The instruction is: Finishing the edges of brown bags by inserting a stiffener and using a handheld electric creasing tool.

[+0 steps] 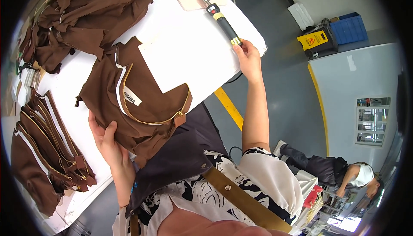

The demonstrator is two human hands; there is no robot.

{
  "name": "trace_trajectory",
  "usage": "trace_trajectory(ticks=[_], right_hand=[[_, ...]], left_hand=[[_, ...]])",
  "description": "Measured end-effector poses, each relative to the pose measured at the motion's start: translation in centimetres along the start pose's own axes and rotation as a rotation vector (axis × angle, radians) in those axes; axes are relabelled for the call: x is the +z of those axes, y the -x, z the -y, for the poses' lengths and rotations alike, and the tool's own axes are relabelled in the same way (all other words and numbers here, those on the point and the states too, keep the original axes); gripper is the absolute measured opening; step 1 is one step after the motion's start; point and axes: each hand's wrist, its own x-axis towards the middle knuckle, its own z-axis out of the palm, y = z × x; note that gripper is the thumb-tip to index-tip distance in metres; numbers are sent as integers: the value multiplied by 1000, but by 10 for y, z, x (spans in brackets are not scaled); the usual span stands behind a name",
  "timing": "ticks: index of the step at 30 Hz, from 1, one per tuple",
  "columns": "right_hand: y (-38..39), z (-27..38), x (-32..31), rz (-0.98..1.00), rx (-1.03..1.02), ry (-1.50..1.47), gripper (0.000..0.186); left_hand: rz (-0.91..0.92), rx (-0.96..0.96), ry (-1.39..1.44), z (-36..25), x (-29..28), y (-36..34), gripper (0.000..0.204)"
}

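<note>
My left hand (110, 143) grips the lower left edge of a brown fabric pouch (107, 85), thumb on top. A curved gold zipper (148, 122) with a brown tab at its end, white tape and a pale label (131, 96) show on the pouch. Out to the right, my right hand (248, 57) pinches the near end of a slim black handheld tool (225, 27) with yellow bands and a metal head. That head lies over a pale pink pad (185, 0). A white sheet (165, 64) borders the pouch's upper right side.
Brown fabric pieces (94, 12) are heaped at the far left of the white table (206, 70). Several zippered brown pieces (51, 145) lie stacked at the left. Beyond the table are a yellow floor sign (314, 41), a blue crate (350, 28) and another person (331, 169).
</note>
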Motion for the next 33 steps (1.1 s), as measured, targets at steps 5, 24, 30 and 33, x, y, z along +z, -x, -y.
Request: trace_trajectory(ticks=[5,24,30,33], right_hand=[[4,10,3,-47,-20,117,41],[16,9,14,-147,-224,271,38],[17,9,18,-155,-240,265,38],[18,8,13,-157,-243,271,38]], left_hand=[[-11,-2,-18,1,-5,-2,67],[14,35,-67,3,-8,-3,67],[-13,34,-111,2,-5,-4,68],[-11,54,-123,1,-2,-1,68]])
